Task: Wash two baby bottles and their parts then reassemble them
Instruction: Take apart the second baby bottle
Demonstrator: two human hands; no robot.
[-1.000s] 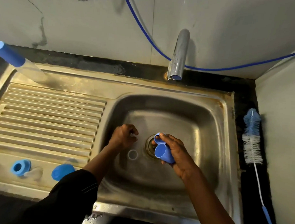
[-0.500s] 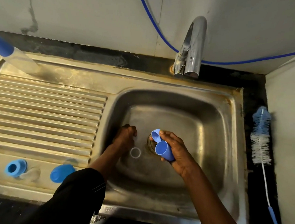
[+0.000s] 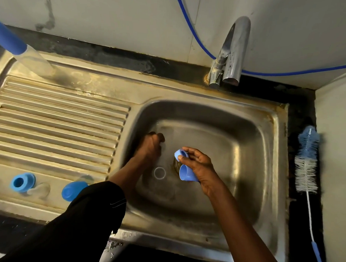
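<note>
**Left hand (image 3: 150, 147) edges off the clear ring (image 3: 159, 173); small parts are loose by the drain (image 3: 175, 165)**

Compared with half a second ago, the left hand sits a little farther from the clear ring, nearer the far-left wall of the sink (image 3: 208, 116). Its fingers are curled under, and I cannot tell whether they hold anything. The right hand (image 3: 201, 167) cradles a blue cap (image 3: 188, 173) in its palm and pinches what looks like a blue collar (image 3: 180, 153) between thumb and fingertip, with the other fingers spread.

The main risk, as I judge it, is that fingertip pinch. The collar hangs almost directly above the drain, and wet plastic in a hand that is already carrying a cap could slip and drop onto the opening.

The clear ring lies loose just beside the drain and is hard to see against the steel. A rush of water from the tap (image 3: 231, 52) could carry it there, or it could simply be missed.

On the drainboard (image 3: 59, 130), a second collar (image 3: 22, 182) and a domed cap (image 3: 73, 190) rest near the front edge. The dark sleeve (image 3: 85, 216) is right next to the domed cap, so a careless sweep could knock it to the floor.
</note>
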